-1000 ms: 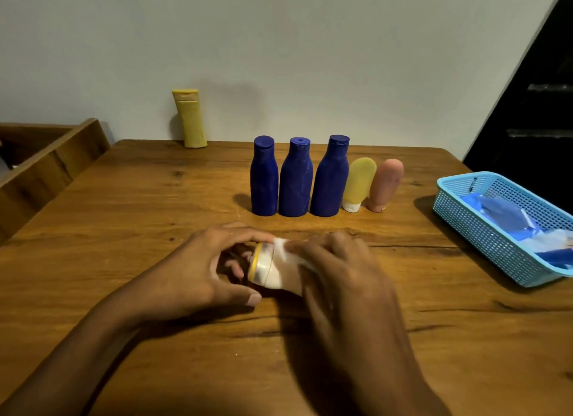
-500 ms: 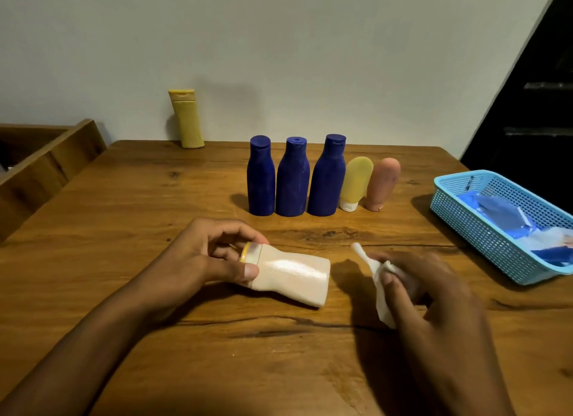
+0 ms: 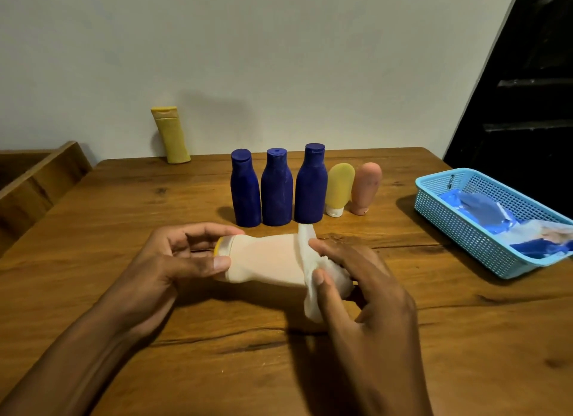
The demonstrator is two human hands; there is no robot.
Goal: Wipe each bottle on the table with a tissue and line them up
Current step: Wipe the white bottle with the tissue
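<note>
Seven bottles are showing on the wooden table (image 3: 93, 229). Three dark blue bottles are standing upright in a row at the centre: the left blue bottle (image 3: 245, 189), the middle blue bottle (image 3: 276, 188) and the right blue bottle (image 3: 311, 184), close together. Just right of them, two small tubes are standing cap-down, the yellow tube (image 3: 339, 190) and the pink tube (image 3: 366, 187), touching or nearly touching each other. One yellow bottle (image 3: 172, 135) is leaning against the wall at the upper left, well apart from the row.

The seventh, a cream bottle (image 3: 263, 259) with a yellow-ringed cap, is lying sideways in the lower centre of the frame, cap end to the left. The left hand (image 3: 167, 260) is gripping it at the cap end, thumb in front and fingers curled behind. The right hand (image 3: 366, 291) is pinching one white tissue (image 3: 313, 273) against the bottle's base end, its grip closed around the tissue.

One light blue basket (image 3: 434, 204) is sitting at the right edge, holding blue packets and some white material. No readable writing is showing on any bottle.
</note>
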